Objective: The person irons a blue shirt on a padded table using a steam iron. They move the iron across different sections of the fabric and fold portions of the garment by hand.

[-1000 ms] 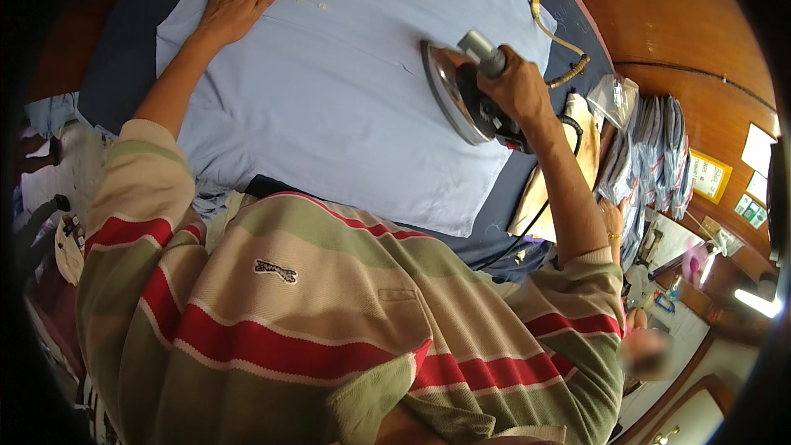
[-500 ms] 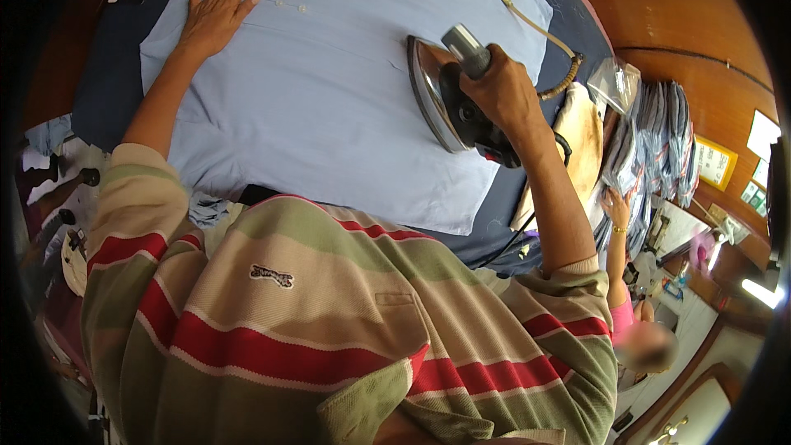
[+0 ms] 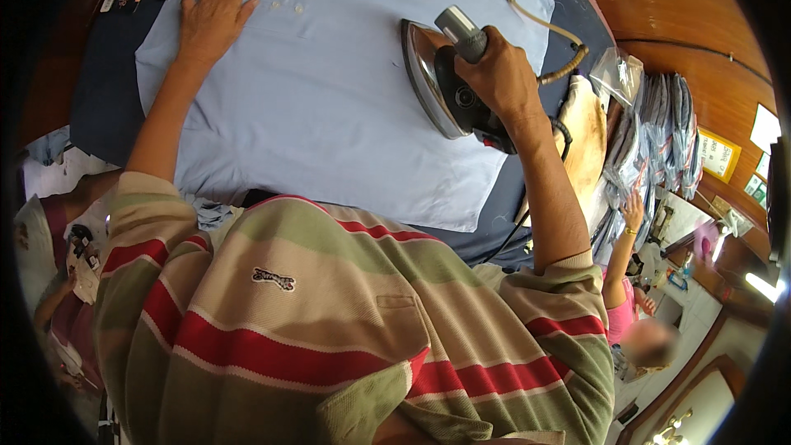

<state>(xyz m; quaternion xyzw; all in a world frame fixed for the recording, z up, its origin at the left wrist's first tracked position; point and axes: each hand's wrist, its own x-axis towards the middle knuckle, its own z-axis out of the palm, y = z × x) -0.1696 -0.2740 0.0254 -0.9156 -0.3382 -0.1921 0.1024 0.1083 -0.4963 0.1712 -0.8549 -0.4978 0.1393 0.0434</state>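
A light blue shirt lies spread over a dark blue cloth-covered table. Two pale buttons show near its upper middle. My right hand is wrapped round the grey-and-black handle of a clothes iron. The iron's metal soleplate edge rests against the right part of the shirt, its tip toward the far left. My left hand lies flat on the shirt's upper left, fingers spread, holding nothing.
The iron's cord runs past the right edge. A scorched beige pad lies beside the table, near stacked bagged garments. A co-worker's raised hand is at right; another person is at left. A labelled dark card lies far left.
The iron has shifted slightly away from me and to the left in my right hand. My left hand has slid a little farther away. The co-worker's hand at right has lifted from the bagged garments.
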